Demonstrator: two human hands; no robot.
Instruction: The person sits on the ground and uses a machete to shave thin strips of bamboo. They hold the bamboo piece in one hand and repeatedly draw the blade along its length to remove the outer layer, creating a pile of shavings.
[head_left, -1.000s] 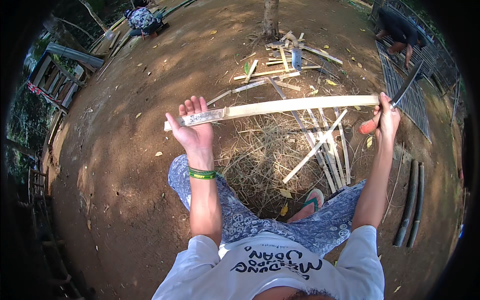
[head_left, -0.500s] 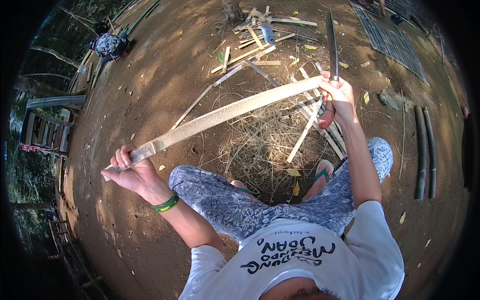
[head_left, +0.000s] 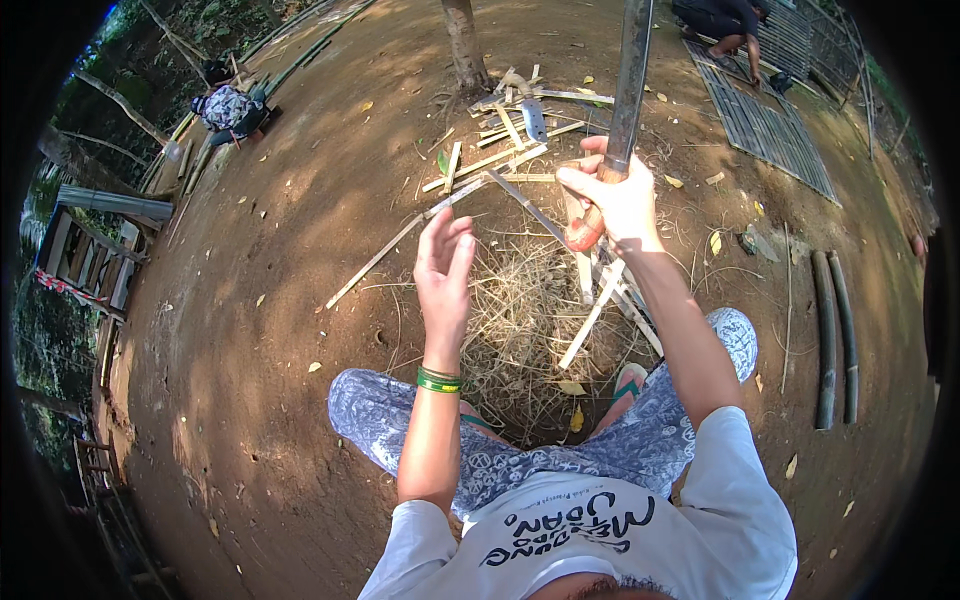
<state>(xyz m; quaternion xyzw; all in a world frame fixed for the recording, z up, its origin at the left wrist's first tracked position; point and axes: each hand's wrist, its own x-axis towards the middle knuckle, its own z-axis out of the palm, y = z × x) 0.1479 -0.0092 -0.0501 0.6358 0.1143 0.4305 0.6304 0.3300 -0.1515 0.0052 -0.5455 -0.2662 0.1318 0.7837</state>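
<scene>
My right hand (head_left: pixel 622 200) is closed round the wooden handle of a machete (head_left: pixel 630 85), whose long dark blade points up and away from me. The rounded reddish butt of the handle sticks out below my fingers. A pale bamboo strip (head_left: pixel 584 275) shows under and behind this hand; whether my fingers also grip it I cannot tell. My left hand (head_left: pixel 443 285) is raised, empty, with its fingers stretched, left of a heap of thin bamboo shavings (head_left: pixel 525 310) on the ground between my feet.
Split bamboo pieces (head_left: pixel 500 150) lie by a tree trunk (head_left: pixel 466 45), with a second blade (head_left: pixel 535 120) among them. Two dark poles (head_left: pixel 832 340) lie at the right. One person (head_left: pixel 722 25) crouches at a slatted bamboo panel (head_left: pixel 765 130); another (head_left: pixel 228 110) sits far left.
My left hand has let go of the long bamboo strip and moved right, toward the middle. The strip no longer spans between my hands. My right hand has shifted left with the machete.
</scene>
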